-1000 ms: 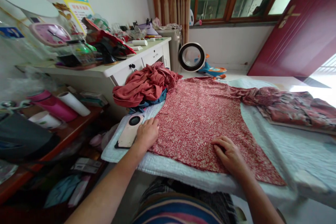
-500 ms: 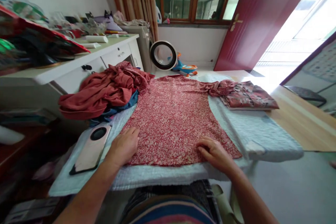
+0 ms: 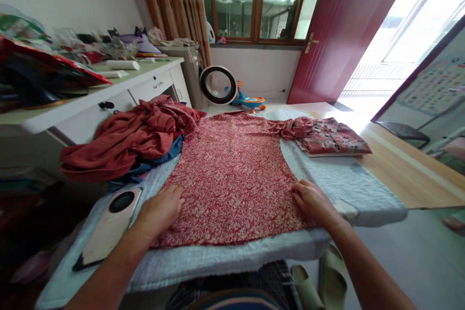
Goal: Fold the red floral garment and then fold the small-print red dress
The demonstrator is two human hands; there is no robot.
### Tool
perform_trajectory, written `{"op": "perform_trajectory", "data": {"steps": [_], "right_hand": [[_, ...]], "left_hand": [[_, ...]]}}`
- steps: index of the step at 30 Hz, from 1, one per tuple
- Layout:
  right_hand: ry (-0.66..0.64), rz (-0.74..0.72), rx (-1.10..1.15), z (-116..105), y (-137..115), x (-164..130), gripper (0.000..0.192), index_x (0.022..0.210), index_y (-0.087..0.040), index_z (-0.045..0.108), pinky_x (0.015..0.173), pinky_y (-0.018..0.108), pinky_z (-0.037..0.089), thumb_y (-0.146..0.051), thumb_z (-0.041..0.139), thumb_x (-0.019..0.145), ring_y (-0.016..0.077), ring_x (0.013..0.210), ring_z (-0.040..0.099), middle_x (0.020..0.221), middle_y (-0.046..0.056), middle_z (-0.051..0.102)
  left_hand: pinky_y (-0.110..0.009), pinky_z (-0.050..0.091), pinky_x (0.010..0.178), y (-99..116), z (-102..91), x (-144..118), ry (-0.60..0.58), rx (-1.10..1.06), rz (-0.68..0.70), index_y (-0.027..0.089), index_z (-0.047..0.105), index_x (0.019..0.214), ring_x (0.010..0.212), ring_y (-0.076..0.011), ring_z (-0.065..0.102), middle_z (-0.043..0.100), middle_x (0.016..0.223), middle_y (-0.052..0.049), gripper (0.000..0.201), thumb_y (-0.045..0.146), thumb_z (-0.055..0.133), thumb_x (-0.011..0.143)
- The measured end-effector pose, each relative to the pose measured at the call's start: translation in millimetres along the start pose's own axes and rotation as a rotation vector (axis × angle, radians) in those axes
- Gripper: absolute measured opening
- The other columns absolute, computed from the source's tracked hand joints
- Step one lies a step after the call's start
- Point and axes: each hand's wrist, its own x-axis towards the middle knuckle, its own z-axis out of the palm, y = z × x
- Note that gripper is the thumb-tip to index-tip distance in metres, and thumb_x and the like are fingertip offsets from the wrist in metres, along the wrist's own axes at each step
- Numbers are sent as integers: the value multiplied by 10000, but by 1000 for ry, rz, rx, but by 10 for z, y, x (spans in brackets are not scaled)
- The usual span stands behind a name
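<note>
While the left hand (image 3: 160,210) stays flat at the red floral garment's (image 3: 232,174) 8 o'clock corner, the right hand (image 3: 314,202) has slid outward to its 4 o'clock edge, palm down, gripping nothing; the cloth now lies smoother on the padded table (image 3: 225,259).

Bare padded cover (image 3: 337,179) right of the floral garment (image 3: 232,174); heaped clothes (image 3: 127,140) and phone (image 3: 107,225) crowding the left

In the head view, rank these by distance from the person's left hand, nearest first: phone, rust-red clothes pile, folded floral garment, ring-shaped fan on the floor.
Measured from the left hand:
1. Phone, just to its left on the padded board.
2. Rust-red clothes pile, behind it, left side.
3. Folded floral garment, far right of the board.
4. Ring-shaped fan, on the floor beyond the board.
</note>
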Motion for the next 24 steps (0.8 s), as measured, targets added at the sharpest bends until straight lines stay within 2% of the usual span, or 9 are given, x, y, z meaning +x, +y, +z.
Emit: {"op": "perform_trajectory", "data": {"steps": [3, 5, 7, 8, 10, 13, 17, 21, 24], "right_hand": [[-72, 57, -61, -112, -21, 45, 250, 834, -198, 683, 765, 291, 436, -233, 457, 935, 186, 799, 622, 849, 66, 653], [-27, 34, -81, -127, -117, 161, 240, 872, -190, 690, 839, 313, 445, -239, 464, 935, 208, 884, 634, 935, 91, 676], [82, -21, -53, -67, -237, 296, 256, 1078, -175, 678, 986, 345, 411, -228, 475, 932, 237, 1105, 597, 1183, 120, 654], [125, -25, -27, -13, -291, 354, 325, 1212, -164, 629, 1039, 359, 388, -246, 489, 930, 251, 1219, 543, 1326, 131, 591], [146, -51, 13, 122, -359, 432, 465, 1377, -153, 514, 1116, 387, 336, -313, 499, 940, 265, 1364, 424, 1480, 130, 470], [110, -60, 34, 305, -351, 443, 541, 1427, -144, 467, 1169, 418, 280, -402, 487, 951, 277, 1429, 337, 1531, 126, 413], [74, -39, 26, 389, -244, 353, 523, 1387, -143, 517, 1169, 425, 285, -446, 448, 967, 283, 1424, 346, 1518, 131, 431], [54, -32, -4, 287, -161, 243, 481, 1376, -164, 524, 1145, 413, 313, -397, 464, 960, 274, 1398, 378, 1498, 118, 457], [13, -27, -54, 119, -159, 226, 344, 1212, -184, 632, 1084, 398, 362, -338, 504, 933, 268, 1269, 504, 1351, 116, 583]], "left_hand": [[-408, 478, 965, 68, -54, 122, 86, 8, 49, 159, 661, 1018, 1066, -266, 620, 657, 1099, -128, 261, 238, 432, 921], [-416, 448, 1026, 151, -11, 261, 184, -18, 113, 160, 650, 1103, 1161, -272, 583, 626, 1220, -136, 296, 251, 434, 923], [-431, 412, 1083, 220, 97, 389, 267, -50, 144, 163, 614, 1215, 1258, -283, 529, 567, 1352, -140, 357, 293, 439, 932], [-438, 391, 1107, 240, 165, 436, 300, -64, 145, 165, 585, 1271, 1303, -288, 495, 532, 1405, -139, 396, 322, 442, 936], [-454, 351, 1142, 244, 308, 487, 338, -85, 130, 163, 527, 1354, 1367, -301, 432, 478, 1468, -142, 474, 381, 449, 940], [-481, 315, 1163, 183, 477, 487, 333, -128, 100, 147, 503, 1390, 1402, -321, 385, 457, 1486, -156, 539, 441, 441, 942], [-464, 321, 1168, 63, 556, 473, 273, -255, 68, 156, 545, 1349, 1378, -288, 424, 489, 1463, -140, 531, 476, 417, 945], [-459, 344, 1157, -49, 499, 475, 207, -362, 102, 149, 545, 1342, 1372, -272, 434, 482, 1470, -138, 535, 470, 422, 932], [-452, 365, 1143, -28, 367, 471, 171, -388, 114, 145, 567, 1308, 1352, -264, 457, 506, 1448, -135, 490, 413, 442, 917]]}}
